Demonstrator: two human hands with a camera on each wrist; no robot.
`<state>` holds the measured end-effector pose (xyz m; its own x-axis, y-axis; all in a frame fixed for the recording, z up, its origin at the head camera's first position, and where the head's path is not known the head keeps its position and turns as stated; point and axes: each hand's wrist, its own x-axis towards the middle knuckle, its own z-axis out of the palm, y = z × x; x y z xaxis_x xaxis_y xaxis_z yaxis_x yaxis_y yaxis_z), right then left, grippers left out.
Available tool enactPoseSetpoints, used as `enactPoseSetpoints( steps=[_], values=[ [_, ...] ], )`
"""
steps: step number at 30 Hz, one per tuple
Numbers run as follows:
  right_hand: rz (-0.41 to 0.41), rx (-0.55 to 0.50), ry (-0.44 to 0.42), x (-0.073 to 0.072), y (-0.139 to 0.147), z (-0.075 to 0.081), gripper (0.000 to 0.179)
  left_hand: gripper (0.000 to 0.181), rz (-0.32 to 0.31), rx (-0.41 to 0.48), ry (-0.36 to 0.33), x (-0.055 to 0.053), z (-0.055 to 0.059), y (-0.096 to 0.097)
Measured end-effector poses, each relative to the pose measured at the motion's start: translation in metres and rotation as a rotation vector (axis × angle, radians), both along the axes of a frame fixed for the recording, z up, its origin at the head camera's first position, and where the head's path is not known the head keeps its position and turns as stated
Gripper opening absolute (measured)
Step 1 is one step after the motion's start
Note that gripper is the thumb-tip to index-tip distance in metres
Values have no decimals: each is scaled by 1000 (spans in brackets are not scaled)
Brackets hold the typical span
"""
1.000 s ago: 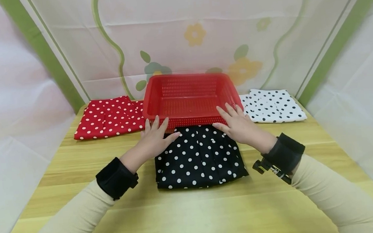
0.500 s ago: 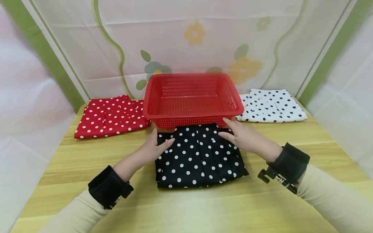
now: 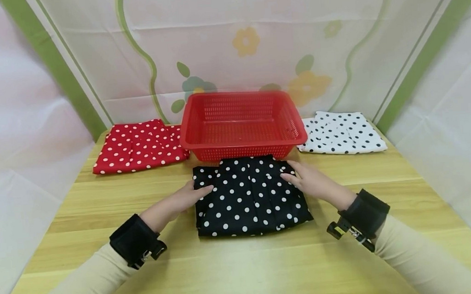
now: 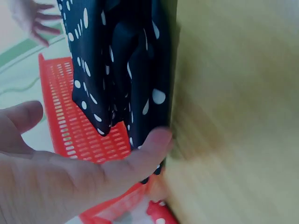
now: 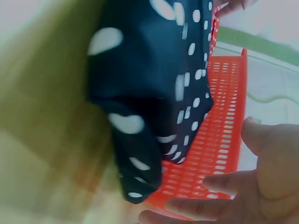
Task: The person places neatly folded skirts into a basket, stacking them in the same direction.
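Observation:
A folded black garment with white polka dots [image 3: 252, 201] lies flat on the table in front of the red basket [image 3: 244, 144]. At its left side is my left hand [image 3: 176, 201], thumb over the cloth's edge. The left wrist view shows the fingers [image 4: 152, 147] extended near the folded layers [image 4: 145, 93]. My right hand [image 3: 314, 183] is at the upper right corner, its thumb over the cloth. Seen from the right wrist, its fingers [image 5: 224, 184] are spread and fairly straight beside the fabric [image 5: 140, 70]. Fingertips under the edge are partly hidden.
Left of the basket lies a folded red cloth with white dots [image 3: 137, 147]. On the right lies a folded white cloth with black dots [image 3: 342, 133]. A printed curtain [image 3: 249, 7] rises behind the wooden table [image 3: 245, 275].
Both hands have drawn back from near the basket's front to the black garment's sides. The left hand moved lower along its left edge. The garment and basket have stayed in place.

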<state>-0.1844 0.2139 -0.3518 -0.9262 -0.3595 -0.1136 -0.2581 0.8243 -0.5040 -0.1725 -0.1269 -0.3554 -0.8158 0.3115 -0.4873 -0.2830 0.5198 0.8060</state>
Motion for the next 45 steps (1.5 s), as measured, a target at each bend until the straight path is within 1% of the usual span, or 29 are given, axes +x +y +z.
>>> enactPoseSetpoints(
  steps=[3,6,9,12,14,17,20,23,27,29,31,33,36,38,42,45],
  values=[
    [-28,-29,-56,0,4,-7,65,84,36,-9,-78,2,-1,-4],
    [-71,-38,-117,1,9,-14,68,84,58,1,-108,3,-3,-6],
    [-129,-81,-173,2,13,-20,67,81,75,13,-128,2,-5,-9],
    [-199,-173,-249,2,17,-23,66,74,88,36,-146,0,-9,-12],
    [-249,-258,-313,3,19,-25,66,69,94,67,-162,-2,-11,-13],
    [-296,-392,-398,1,20,-28,65,62,103,95,-173,-4,-15,-14],
    [-343,-500,-465,-1,20,-33,60,54,104,87,-173,-6,-19,-14],
    [-384,-562,-508,-5,20,-37,54,45,95,67,-171,-9,-23,-12],
    [-415,-615,-529,-7,20,-40,45,31,84,67,-158,-11,-27,-9],
    [-429,-637,-523,-8,21,-41,39,21,82,71,-128,-11,-29,-8],
    [-432,-646,-498,-7,21,-39,36,12,88,75,-87,-10,-28,-7],
    [-419,-643,-453,-6,21,-35,36,7,93,84,-48,-10,-25,-6],
    [-388,-646,-391,-3,23,-26,39,10,85,85,-7,-9,-17,-6],
    [-375,-653,-368,-1,24,-20,41,15,75,82,7,-9,-10,-8],
    [-364,-664,-374,3,25,-10,44,17,59,71,18,-7,-2,-13],
    [-360,-657,-384,5,25,-6,44,16,51,91,9,-4,2,-16]
  ],
)
